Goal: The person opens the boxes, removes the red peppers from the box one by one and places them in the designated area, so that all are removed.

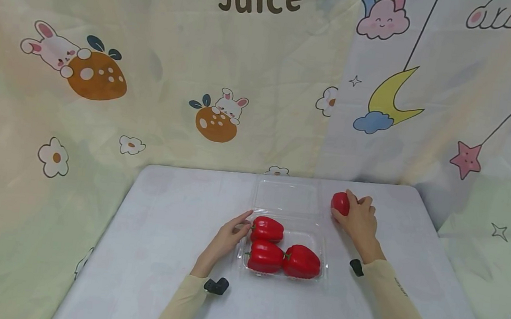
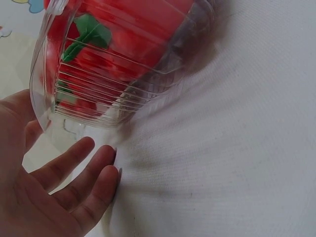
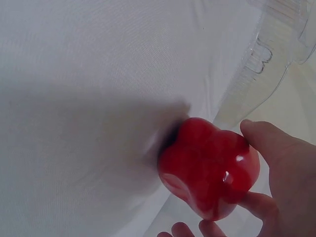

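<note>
A clear plastic clamshell box (image 1: 324,274) lies mid-table with its lid (image 1: 285,198) folded open towards the back. Three red bell peppers (image 1: 265,256) with green stems lie in it. My left hand (image 1: 232,234) rests against the box's left side with its fingers straight; in the left wrist view the left hand (image 2: 64,192) lies open just beside the ribbed box wall (image 2: 98,106). To the right of the lid, my right hand (image 1: 360,217) grips a fourth red pepper (image 1: 340,203) that sits on the cloth. In the right wrist view, thumb and fingers curl round this pepper (image 3: 210,165).
A white cloth covers the table (image 1: 164,276). Printed cartoon curtains (image 1: 102,82) hang close behind and on both sides. The table's right edge (image 1: 458,301) runs near my right sleeve. The lid's corner (image 3: 276,54) lies beside the held pepper.
</note>
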`<state>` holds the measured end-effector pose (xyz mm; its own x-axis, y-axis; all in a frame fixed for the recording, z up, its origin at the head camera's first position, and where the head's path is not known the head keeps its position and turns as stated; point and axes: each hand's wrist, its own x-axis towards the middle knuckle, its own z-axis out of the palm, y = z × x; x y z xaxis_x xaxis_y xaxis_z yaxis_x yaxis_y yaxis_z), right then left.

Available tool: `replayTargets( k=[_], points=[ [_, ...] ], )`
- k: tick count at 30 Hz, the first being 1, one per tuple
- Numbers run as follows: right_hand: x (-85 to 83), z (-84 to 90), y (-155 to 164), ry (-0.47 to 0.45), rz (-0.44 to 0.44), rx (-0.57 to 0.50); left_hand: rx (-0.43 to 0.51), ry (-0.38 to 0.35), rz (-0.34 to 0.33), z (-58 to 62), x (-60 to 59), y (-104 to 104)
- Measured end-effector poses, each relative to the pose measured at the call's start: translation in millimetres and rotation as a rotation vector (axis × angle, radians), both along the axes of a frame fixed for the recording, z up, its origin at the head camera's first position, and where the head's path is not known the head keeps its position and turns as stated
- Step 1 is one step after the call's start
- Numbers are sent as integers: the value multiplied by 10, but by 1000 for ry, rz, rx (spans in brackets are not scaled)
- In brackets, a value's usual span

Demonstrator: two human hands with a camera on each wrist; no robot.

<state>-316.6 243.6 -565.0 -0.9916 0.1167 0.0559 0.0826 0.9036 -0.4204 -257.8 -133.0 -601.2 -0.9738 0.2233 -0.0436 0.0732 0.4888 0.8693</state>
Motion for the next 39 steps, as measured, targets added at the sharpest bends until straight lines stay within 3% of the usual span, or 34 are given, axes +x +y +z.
replayTargets(
  k=[39],
  points=[
    [38,14,-6,-12,20,-31,-4,-14,-1,35,12,-2]
  ],
)
